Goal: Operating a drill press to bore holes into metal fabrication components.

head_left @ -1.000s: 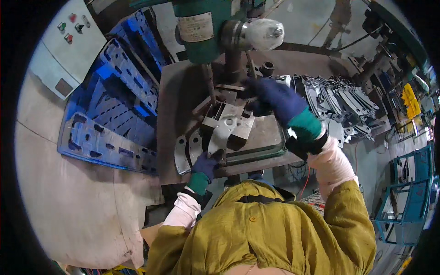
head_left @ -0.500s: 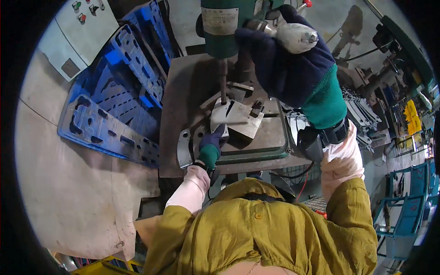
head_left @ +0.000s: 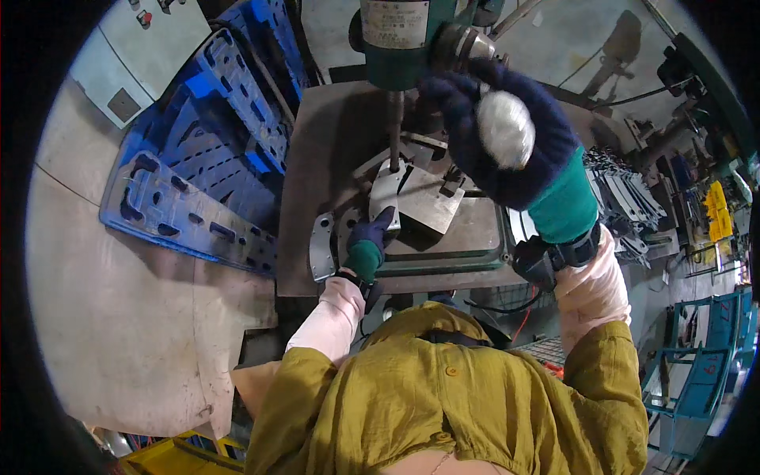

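Note:
My left hand (head_left: 369, 239), in a dark glove with a green cuff, presses its fingers on the lower end of a pale curved metal plate (head_left: 385, 194). The plate lies against a flat metal fixture block (head_left: 431, 204) on the drill press table. The thin spindle (head_left: 396, 131) comes down from the green drill press head (head_left: 392, 67) to the plate's upper end; its contact with the plate cannot be made out. My right hand (head_left: 507, 150), gloved too, is closed around a feed handle with a plastic-wrapped knob (head_left: 507, 131), to the right of the head.
Another curved plate with holes (head_left: 321, 247) lies left of my left hand. Blue plastic pallets (head_left: 186, 207) stand at the left, below a control box (head_left: 142, 59). Stacked metal strips (head_left: 625, 194) lie at the right, near blue racks (head_left: 704, 372).
My right hand has brought the wrapped knob down and toward me. My left hand stays at the plate's lower end. The whole view has shifted slightly.

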Demonstrator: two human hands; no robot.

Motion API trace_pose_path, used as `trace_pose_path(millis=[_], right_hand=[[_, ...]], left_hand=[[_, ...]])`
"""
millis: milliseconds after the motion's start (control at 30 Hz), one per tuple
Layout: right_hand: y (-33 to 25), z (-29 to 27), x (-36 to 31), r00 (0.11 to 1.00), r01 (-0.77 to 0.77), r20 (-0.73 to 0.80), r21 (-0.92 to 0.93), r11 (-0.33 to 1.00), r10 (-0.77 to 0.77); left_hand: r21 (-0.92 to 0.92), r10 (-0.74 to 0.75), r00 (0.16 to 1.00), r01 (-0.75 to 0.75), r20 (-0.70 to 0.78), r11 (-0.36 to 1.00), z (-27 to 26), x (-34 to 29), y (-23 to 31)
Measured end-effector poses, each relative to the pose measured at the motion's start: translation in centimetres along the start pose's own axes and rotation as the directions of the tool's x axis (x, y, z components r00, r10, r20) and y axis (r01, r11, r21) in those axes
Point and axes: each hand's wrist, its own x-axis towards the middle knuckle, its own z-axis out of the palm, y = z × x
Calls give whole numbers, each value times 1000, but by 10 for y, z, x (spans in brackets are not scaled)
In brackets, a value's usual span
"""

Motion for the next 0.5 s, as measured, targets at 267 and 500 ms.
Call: trace_pose_path(millis=[267, 500], right_hand=[[13, -71, 3, 856, 475, 499, -862, -176, -136], [35, -112, 31, 820, -43, -284, -896, 442, -497]], left_hand=[[370, 388, 892, -450, 232, 813, -15, -5, -13], [603, 284, 945, -323, 162, 729, -4, -20, 2]])
